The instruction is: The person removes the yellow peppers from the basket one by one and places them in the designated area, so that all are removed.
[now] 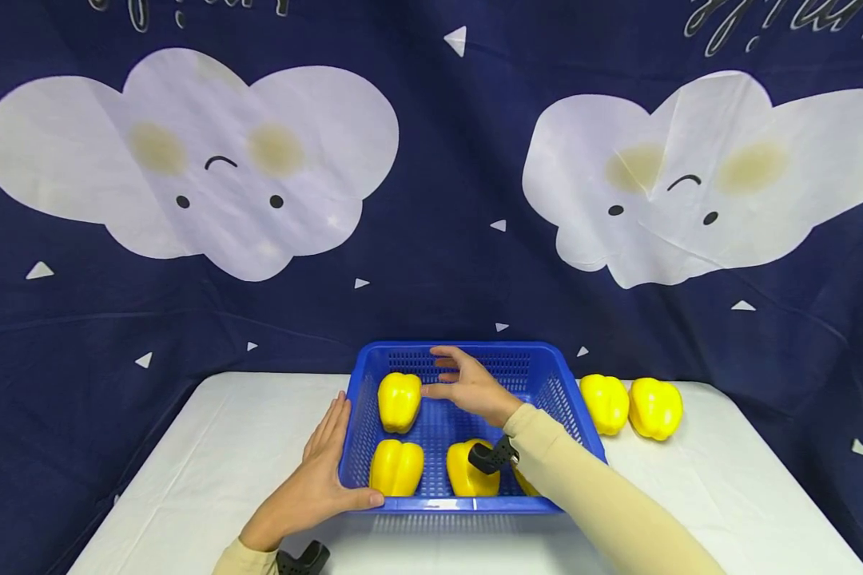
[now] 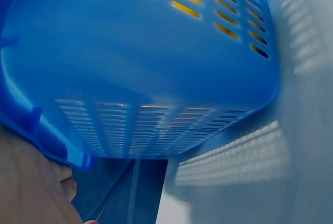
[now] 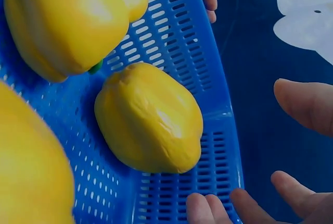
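A blue plastic basket [image 1: 437, 435] stands on the white table with several yellow bell peppers inside. One bell pepper [image 1: 399, 402] sits in its far left part, another [image 1: 396, 467] in the near left corner. A third bell pepper [image 1: 467, 469] lies near the front wall, partly behind my right wrist, and my forearm covers most of one beside it. My left hand [image 1: 316, 479] rests along the basket's left side, fingers straight, thumb on the near rim. Over the far half hangs my right hand [image 1: 471, 390], fingers spread around nothing, fingertips close to the far left pepper.
Two more yellow bell peppers, a nearer one [image 1: 605, 404] and an outer one [image 1: 656, 409], stand on the white table [image 1: 705, 479] right of the basket. Behind the table hangs a dark blue cloth [image 1: 460, 263] with white clouds.
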### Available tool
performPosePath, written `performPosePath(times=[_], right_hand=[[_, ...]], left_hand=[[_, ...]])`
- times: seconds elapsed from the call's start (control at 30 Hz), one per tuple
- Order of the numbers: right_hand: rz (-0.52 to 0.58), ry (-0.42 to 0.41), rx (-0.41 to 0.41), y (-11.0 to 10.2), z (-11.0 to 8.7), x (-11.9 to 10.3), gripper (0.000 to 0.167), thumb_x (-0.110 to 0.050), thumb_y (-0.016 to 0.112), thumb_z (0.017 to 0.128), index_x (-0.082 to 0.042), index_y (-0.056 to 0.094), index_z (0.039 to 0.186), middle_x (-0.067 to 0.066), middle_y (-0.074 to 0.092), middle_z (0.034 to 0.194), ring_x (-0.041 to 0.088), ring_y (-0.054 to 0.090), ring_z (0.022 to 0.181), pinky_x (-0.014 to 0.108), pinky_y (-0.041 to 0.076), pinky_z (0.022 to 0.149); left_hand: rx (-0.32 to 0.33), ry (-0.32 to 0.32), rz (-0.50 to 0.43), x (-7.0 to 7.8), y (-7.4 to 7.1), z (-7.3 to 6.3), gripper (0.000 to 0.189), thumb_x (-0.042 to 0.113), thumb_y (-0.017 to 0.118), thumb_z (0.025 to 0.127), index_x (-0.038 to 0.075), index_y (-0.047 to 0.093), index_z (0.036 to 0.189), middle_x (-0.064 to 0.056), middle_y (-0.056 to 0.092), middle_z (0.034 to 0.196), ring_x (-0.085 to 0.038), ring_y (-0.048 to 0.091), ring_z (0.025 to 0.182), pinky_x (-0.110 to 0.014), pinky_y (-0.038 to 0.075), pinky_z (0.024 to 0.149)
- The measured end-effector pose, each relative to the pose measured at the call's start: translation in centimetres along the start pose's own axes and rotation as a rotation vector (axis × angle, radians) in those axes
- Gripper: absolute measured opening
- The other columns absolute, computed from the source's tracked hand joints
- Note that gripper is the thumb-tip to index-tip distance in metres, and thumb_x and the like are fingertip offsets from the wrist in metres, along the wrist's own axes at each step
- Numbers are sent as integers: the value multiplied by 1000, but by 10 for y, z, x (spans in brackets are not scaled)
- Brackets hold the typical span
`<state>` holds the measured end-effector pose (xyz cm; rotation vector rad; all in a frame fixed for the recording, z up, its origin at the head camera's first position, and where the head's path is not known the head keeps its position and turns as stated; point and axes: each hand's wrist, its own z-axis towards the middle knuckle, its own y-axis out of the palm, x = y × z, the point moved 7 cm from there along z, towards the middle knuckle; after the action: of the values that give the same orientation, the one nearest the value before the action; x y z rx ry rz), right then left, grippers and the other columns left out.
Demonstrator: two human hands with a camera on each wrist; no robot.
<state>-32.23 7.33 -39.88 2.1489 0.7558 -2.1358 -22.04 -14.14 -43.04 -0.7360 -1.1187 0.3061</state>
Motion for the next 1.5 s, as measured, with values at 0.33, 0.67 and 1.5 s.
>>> performPosePath(times=[0.33,0.67,1.5], right_hand=[[-26,56,-29,14,14,4,75,-20,77,88,-9,40,152,19,42,152,38,46,135,53,43,106],[-52,133,-53,25,21,9,76,-16,78,87,-5,39,151,24,42,149,39,52,128,49,49,101],[-151,195,-105,48,27,13,83,-8,83,82,-2,36,150,21,52,136,34,60,112,53,55,87]], left_hand=[[-16,-6,-7,2,-1,-1,131,47,86,75,-7,0,157,-27,-8,165,-46,-6,151,-74,2,110],[-24,-11,-11,3,1,0,130,46,85,76,-8,0,157,-26,-9,165,-46,-7,151,-76,2,108],[-23,-8,-3,3,0,-1,129,46,85,77,-8,-1,157,-24,-9,165,-44,-7,151,-76,3,108]])
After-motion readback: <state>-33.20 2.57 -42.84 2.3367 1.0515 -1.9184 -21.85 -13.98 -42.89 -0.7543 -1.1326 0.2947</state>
